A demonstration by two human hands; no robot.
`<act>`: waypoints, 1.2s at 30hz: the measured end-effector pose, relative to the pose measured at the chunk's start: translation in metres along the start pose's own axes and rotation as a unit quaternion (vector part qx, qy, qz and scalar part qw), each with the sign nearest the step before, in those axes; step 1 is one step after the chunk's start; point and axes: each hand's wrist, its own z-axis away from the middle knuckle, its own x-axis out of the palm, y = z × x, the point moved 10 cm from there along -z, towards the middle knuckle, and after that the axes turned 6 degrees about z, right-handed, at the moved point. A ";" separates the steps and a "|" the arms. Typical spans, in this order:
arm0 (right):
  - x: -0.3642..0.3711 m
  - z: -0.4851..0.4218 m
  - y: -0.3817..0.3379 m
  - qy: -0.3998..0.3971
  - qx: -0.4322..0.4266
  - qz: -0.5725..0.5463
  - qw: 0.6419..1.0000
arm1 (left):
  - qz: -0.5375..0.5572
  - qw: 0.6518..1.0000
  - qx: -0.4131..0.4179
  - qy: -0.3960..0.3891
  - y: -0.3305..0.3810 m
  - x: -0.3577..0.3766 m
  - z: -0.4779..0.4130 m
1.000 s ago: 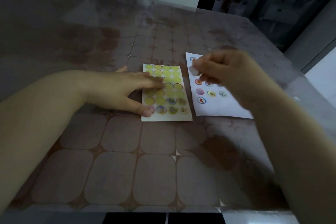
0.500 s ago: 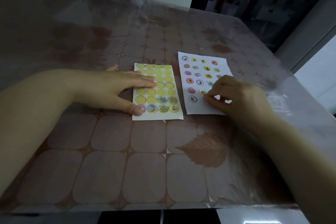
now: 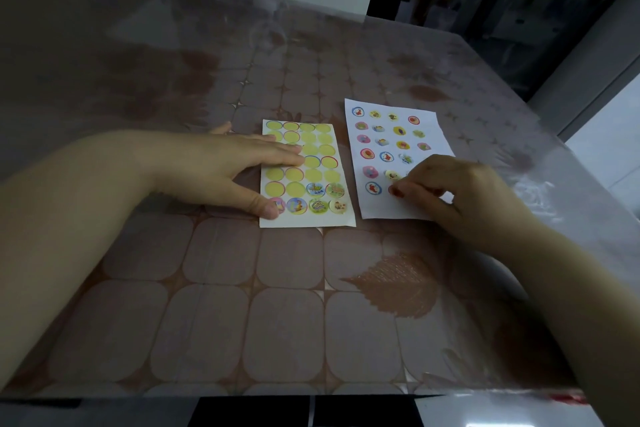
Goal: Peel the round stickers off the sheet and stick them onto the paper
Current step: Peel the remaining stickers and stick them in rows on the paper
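Note:
The sticker sheet (image 3: 320, 146) lies flat in the middle of the table, mostly bare yellow circles with several picture stickers left in its bottom rows. My left hand (image 3: 221, 170) rests flat on the sheet's left edge, thumb on the bottom-left sticker. The white paper (image 3: 429, 121) lies to the right with several round stickers on it. My right hand (image 3: 446, 191) is on the paper's lower part, fingertips pinched and pressing down at a spot in the bottom row; whether a sticker is under them is hidden.
The table (image 3: 242, 305) has a brown tile-and-leaf patterned cloth under a clear plastic cover. Its near edge runs along the bottom and its right edge slopes past the paper. Dark furniture and a pale wall stand beyond the far edge.
My right hand came down from above the paper's top, where it held a peeled sticker, to the lower part and now presses there. The left hand has stayed on the sheet.

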 end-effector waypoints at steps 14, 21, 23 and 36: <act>0.029 -0.044 -0.058 -0.068 0.003 -0.050 0.996 | 0.018 0.997 -0.033 -0.071 0.029 -0.005 0.020; 0.046 -0.046 -0.048 -0.065 0.036 -0.162 0.984 | 0.020 0.996 -0.031 -0.077 0.035 -0.006 0.021; 0.046 -0.047 -0.047 -0.063 0.037 -0.163 0.984 | 0.012 0.997 -0.030 -0.077 0.034 -0.005 0.021; 0.046 -0.047 -0.051 -0.053 0.032 -0.205 0.977 | -0.017 1.000 -0.002 0.009 0.043 -0.010 0.018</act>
